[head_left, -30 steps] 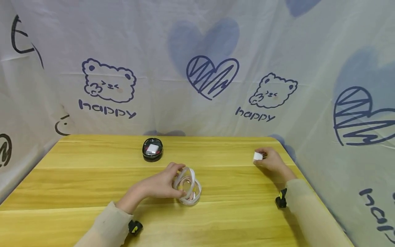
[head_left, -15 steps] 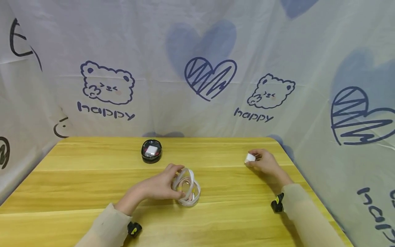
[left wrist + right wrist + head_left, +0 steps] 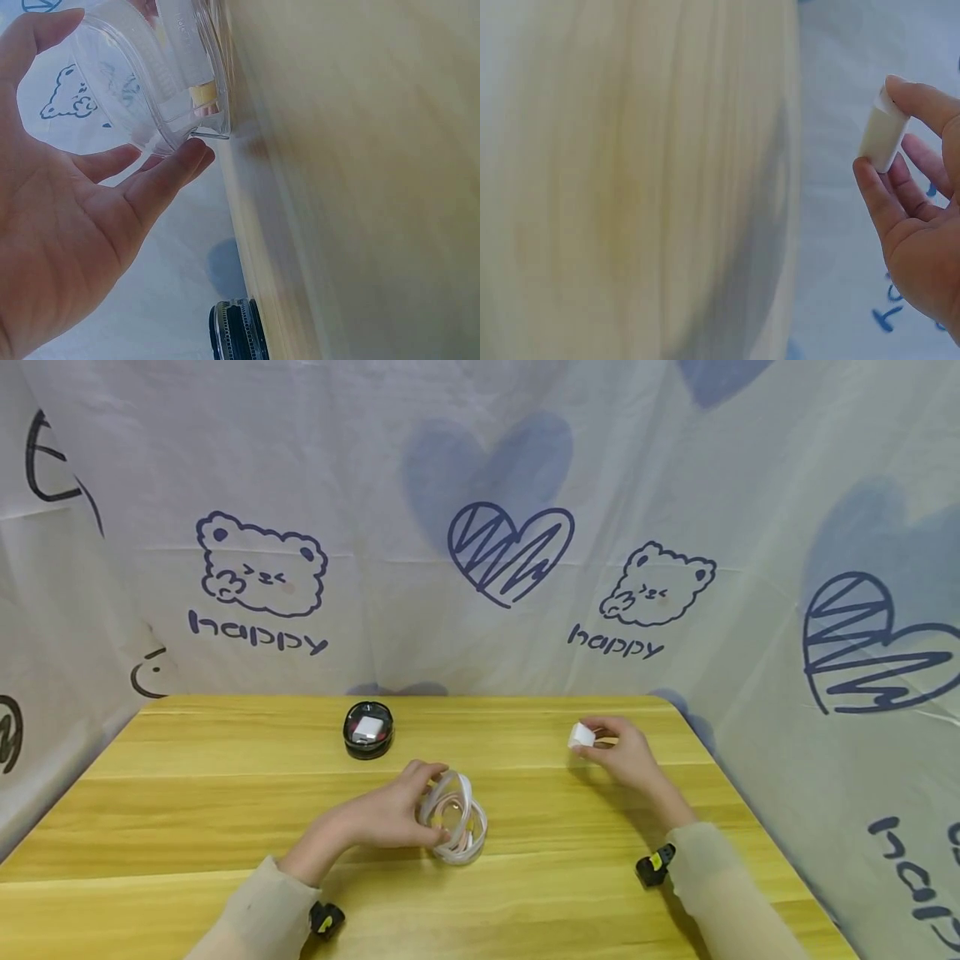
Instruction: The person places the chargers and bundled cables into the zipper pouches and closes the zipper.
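My left hand [image 3: 393, 806] grips a clear round plastic case [image 3: 467, 852] by its raised lid, thumb on one side and fingers on the other. Inside lies a coiled pale cable [image 3: 448, 802] with yellowish parts. In the left wrist view, the case [image 3: 150, 90] stands tilted open at the tabletop. Above the right side of the table, my right hand [image 3: 630, 762] pinches a small white block [image 3: 581, 736], like a charger plug, between thumb and fingertips. The right wrist view shows the block [image 3: 885, 135] held apart from the table.
A black round case [image 3: 367, 750] with a clear top stands at the back left of the wooden table [image 3: 187, 810], a white block [image 3: 367, 728] inside it. A printed white curtain [image 3: 390, 610] hangs behind the far edge and along both sides.
My right hand has carried the white block leftward, lifting it slightly off the table. The left hand and the clear case have stayed nearly still.
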`<state>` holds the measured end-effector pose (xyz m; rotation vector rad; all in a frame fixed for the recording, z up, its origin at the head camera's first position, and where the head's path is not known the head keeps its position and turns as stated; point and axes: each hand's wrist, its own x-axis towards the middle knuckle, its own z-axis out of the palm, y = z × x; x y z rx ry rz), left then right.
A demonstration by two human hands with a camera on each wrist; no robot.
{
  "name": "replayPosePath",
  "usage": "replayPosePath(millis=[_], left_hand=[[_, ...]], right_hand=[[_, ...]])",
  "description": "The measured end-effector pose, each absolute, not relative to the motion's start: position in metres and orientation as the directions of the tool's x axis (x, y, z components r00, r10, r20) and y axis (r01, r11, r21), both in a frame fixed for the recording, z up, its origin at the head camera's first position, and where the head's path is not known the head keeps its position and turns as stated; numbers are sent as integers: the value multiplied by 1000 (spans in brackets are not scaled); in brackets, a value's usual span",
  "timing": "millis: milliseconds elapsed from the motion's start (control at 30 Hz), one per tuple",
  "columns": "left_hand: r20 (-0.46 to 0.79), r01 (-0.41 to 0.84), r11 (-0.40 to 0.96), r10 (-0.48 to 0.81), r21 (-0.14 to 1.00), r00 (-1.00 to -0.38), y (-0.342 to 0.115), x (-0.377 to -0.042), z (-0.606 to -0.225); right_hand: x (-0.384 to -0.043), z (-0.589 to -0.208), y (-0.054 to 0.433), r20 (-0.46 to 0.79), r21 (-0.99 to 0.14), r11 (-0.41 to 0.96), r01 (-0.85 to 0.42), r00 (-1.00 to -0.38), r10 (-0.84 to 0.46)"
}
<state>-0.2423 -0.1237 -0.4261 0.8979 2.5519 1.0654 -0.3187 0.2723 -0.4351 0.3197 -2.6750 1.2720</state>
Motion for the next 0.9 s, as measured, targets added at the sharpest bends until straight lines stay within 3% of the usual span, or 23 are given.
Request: replayPosePath(millis=[533,900], left_hand=[[12,443,549,619,709,-786,-123,-240,-424],[18,447,551,616,705,-788,-123,-241,-426]], right_hand=[[-293,-422,210,339,-790,447,-419,-907,-251],[-276,-423,172,331,-768,406,-495,-850,-410]])
